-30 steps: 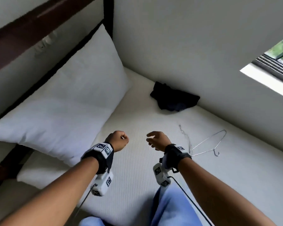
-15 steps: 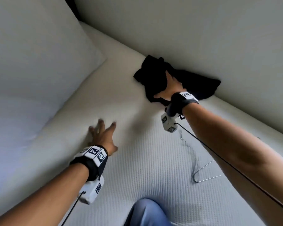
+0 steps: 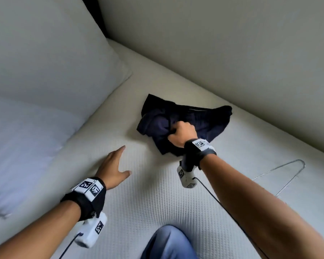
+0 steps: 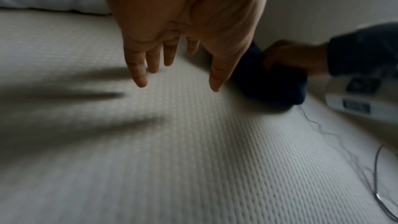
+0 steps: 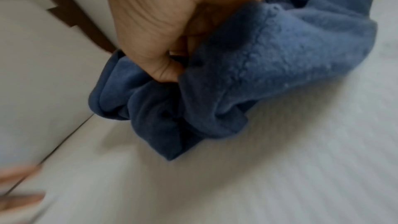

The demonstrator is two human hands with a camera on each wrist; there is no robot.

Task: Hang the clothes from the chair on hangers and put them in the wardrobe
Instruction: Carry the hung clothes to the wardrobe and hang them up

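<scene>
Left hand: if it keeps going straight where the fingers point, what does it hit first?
Probably bare mattress: the left hand points up-right, apparently passing left of the dark garment. Depth is unclear.

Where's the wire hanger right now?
In the head view the wire hanger lies on the mattress at the right, beyond the right forearm, nearer than the dark garment the right hand grips.

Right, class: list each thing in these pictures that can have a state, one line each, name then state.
Dark blue garment: crumpled on the mattress, bunched in the right hand's grip.
Right hand: fingers curled round the garment.
Left hand: fingers straight and spread, holding nothing, over the mattress.
Wire hanger: lying flat on the mattress, bare, untouched.
Pillow: lying at the head of the mattress.
</scene>
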